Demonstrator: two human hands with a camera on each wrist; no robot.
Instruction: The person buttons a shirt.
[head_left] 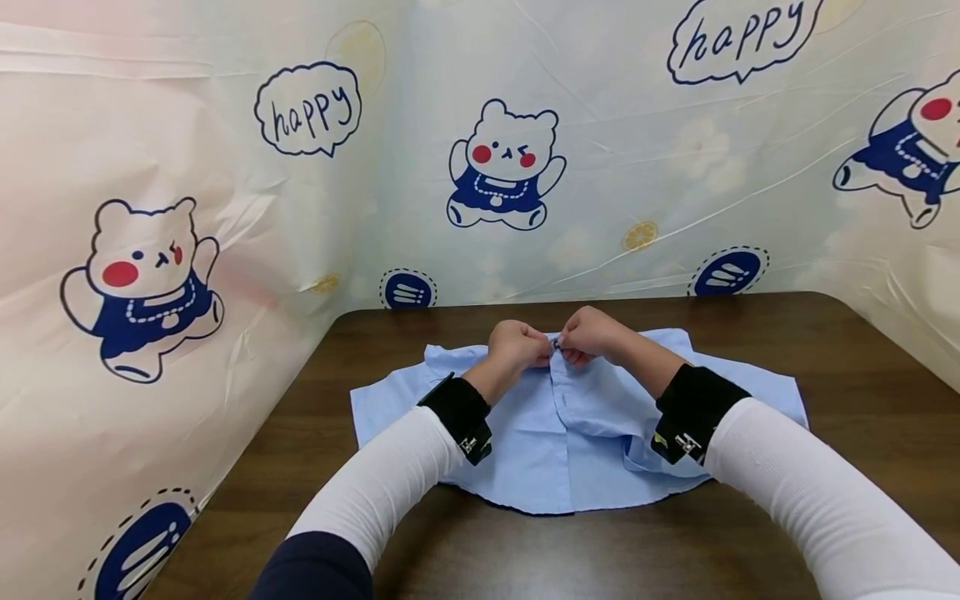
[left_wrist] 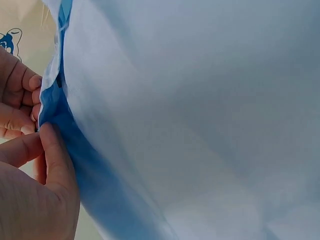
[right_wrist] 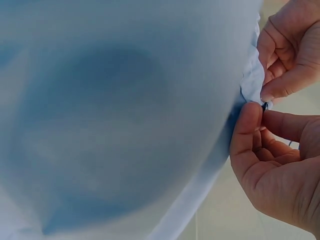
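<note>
Blue shirt flat on table; placket pinched between left hand, right hand.

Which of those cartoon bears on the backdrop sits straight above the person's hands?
The middle bear, directly above both hands; the other bears sit far left and far right.
</note>
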